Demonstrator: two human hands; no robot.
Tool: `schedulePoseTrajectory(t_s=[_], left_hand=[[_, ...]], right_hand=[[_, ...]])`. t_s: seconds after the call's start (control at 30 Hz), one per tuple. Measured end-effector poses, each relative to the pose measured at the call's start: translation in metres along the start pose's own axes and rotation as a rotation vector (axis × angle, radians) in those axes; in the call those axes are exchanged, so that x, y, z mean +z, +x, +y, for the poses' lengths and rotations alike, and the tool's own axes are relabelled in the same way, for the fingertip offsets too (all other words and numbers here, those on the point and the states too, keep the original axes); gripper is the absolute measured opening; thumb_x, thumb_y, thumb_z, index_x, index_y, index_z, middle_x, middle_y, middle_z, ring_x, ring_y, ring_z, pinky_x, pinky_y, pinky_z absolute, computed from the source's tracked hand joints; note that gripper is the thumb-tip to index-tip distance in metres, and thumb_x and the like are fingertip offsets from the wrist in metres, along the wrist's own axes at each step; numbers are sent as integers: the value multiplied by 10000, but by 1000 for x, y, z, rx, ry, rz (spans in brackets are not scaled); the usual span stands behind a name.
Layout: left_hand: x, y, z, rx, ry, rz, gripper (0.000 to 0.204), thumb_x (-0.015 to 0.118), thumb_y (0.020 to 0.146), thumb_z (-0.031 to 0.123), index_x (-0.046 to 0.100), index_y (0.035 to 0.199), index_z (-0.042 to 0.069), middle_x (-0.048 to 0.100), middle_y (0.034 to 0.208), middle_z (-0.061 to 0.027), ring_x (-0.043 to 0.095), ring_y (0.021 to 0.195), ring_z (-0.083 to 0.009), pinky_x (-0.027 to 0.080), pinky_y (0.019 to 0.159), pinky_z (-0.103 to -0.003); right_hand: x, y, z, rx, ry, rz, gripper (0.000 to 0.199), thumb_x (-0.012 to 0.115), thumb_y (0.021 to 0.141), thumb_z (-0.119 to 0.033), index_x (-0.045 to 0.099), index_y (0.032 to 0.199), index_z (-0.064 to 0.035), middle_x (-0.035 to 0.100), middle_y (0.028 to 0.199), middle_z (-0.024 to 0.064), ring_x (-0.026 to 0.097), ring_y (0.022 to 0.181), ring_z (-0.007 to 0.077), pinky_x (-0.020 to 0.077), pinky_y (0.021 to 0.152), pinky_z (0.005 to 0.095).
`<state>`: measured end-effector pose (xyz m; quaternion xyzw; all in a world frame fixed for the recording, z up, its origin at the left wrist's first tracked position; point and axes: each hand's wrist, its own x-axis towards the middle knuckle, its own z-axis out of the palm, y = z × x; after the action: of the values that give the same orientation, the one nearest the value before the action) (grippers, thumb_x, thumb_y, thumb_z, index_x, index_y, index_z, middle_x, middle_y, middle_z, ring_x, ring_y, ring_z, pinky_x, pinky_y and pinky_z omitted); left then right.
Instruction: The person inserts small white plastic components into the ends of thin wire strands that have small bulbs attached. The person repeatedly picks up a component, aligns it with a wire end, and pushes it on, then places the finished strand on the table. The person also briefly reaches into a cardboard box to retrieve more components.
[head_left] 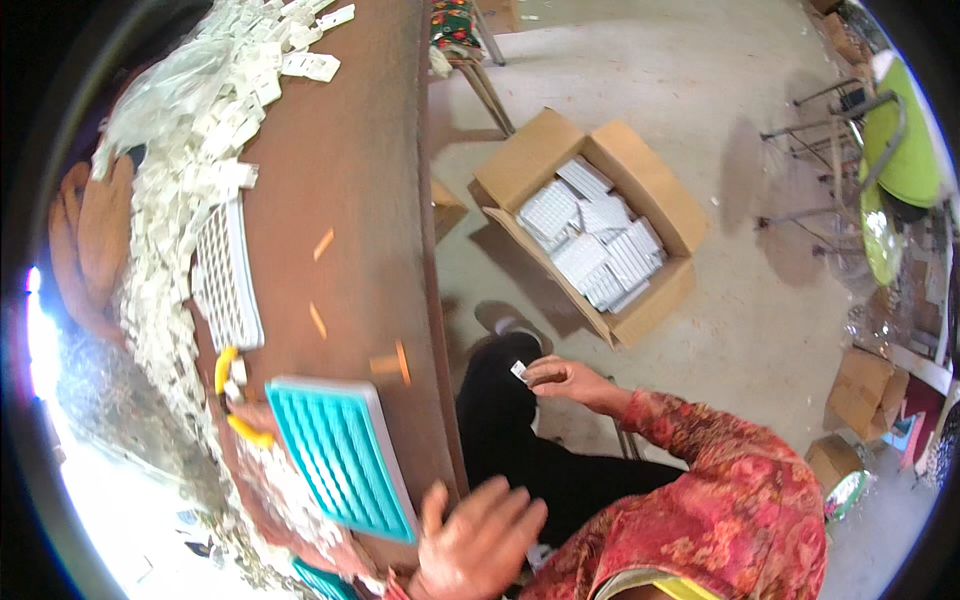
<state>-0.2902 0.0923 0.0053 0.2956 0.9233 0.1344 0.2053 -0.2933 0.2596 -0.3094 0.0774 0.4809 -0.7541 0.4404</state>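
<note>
My right hand pinches a small white piece with dark marks between thumb and fingers, over my dark-trousered knee. My left hand, slightly blurred, has its fingers spread and holds nothing. It hovers by the table's edge, beside the lower corner of a turquoise ridged tray with a pale rim. That tray lies on the brown table. Further along stands a white gridded tray. Between the two trays lies a tool with yellow handles, partly hidden.
A heap of small white pieces covers the table's far side, partly under clear plastic. Orange strips lie on the tabletop. An open cardboard box of white gridded trays stands on the floor. Green chairs and cartons stand at right.
</note>
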Motion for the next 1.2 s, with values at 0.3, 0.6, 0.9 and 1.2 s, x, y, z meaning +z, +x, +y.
schedulePoseTrajectory(t_s=[0.3, 0.6, 0.9, 1.2], left_hand=[[-13, -14, 48, -3, -215, 281, 668, 803, 635, 111, 537, 1244, 43, 535, 1250, -163, 542, 1102, -362, 474, 910, -405], [-25, -117, 120, -246, -283, 661, 344, 716, 733, -41, 629, 1062, 8, 621, 959, -144, 639, 818, -259, 529, 694, -316], [36, -192, 151, -506, -1101, 1420, 276, 667, 805, -70, 592, 1067, -32, 662, 921, -73, 649, 859, -128, 537, 746, -252], [73, -236, 141, -732, -604, 1614, 336, 710, 775, -26, 592, 1088, 11, 637, 943, -74, 657, 889, -152, 550, 731, -265]], right_hand=[[95, -184, -123, -402, 405, -367, 333, 527, 944, -70, 532, 1261, 31, 450, 1318, 93, 506, 1204, 209, 390, 1053, 352], [177, -245, -143, -488, 224, -653, 337, 540, 942, -62, 531, 1273, 5, 435, 1326, 82, 480, 1224, 204, 380, 1046, 350], [248, -250, -162, -506, -480, -744, 305, 575, 907, -6, 584, 1212, 1, 530, 1182, 98, 576, 1102, 188, 471, 934, 295], [319, -240, -147, -367, -695, -874, 274, 594, 886, 16, 606, 1159, 25, 523, 1191, 85, 582, 1071, 177, 489, 933, 300]])
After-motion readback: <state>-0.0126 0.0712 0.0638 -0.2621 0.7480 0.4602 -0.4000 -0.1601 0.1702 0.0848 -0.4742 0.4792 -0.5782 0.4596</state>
